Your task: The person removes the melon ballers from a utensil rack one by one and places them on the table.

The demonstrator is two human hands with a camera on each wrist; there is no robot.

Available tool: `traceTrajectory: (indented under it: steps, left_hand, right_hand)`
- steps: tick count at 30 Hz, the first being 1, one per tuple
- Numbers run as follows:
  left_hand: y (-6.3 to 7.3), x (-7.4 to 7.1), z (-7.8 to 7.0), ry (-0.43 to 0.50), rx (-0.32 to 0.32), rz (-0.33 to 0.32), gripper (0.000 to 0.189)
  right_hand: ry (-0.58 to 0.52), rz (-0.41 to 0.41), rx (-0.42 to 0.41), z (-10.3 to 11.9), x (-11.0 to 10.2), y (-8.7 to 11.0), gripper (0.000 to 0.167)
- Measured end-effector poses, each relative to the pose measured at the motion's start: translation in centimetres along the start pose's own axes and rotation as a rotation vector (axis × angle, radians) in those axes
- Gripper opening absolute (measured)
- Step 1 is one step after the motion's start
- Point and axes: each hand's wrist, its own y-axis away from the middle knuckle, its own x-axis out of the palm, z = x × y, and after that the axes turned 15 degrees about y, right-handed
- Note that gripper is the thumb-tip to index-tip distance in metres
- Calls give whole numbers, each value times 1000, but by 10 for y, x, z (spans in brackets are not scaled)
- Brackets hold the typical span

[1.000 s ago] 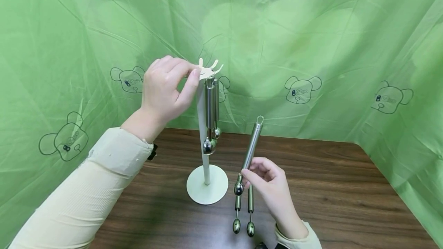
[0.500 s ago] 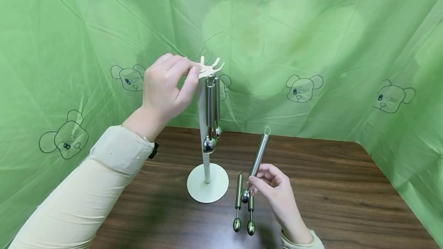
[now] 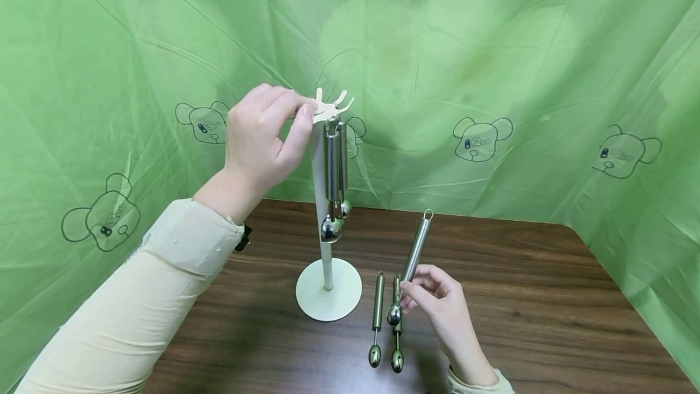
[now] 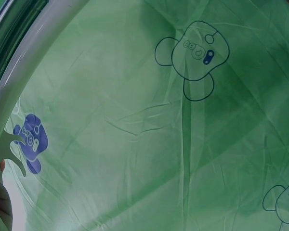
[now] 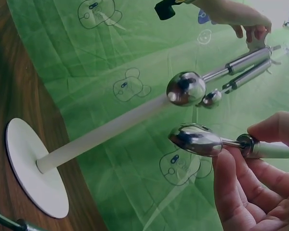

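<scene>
My left hand pinches the hooked top of a white upright stand. Two metal melon ballers hang from its hooks: a larger one in front and a smaller one behind. Right of the stand, my right hand holds another melon baller near its scoop, between thumb and fingers. Its wire loop points up and its oval scoop down in the head view. Two more melon ballers lie side by side on the table, the left one and the right one, partly covered.
The stand's round white base rests on a dark wooden table. A green curtain with printed bear heads surrounds the table at the back and sides.
My right hand has moved down and right with the melon baller, away from the stand. The two melon ballers on the table show more fully. My left hand stays at the stand's top.
</scene>
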Motion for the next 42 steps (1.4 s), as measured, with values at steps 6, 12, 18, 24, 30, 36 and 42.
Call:
traceTrajectory:
  steps: [6, 12, 18, 24, 30, 36, 42]
  left_hand:
    - [1, 2, 0, 3, 2, -20, 38]
    - [1, 3, -1, 23, -5, -52, 39]
    - [1, 4, -1, 27, -14, -57, 40]
    - [1, 4, -1, 29, -23, -60, 40]
    - [1, 4, -2, 28, -26, -61, 40]
    - [1, 4, -2, 24, -25, -61, 40]
    - [1, 5, -2, 25, -23, -72, 40]
  right_hand:
    - [1, -6, -17, -9, -2, -2, 23]
    - [43, 0, 39, -14, -3, -5, 22]
    - [62, -2, 102, -21, -4, -9, 21]
    - [73, 14, 147, -25, -7, -12, 20]
    - [40, 102, 236, -34, -11, -15, 21]
    - [69, 174, 325, -48, -15, -18, 21]
    - [77, 221, 342, -61, -18, -21, 22]
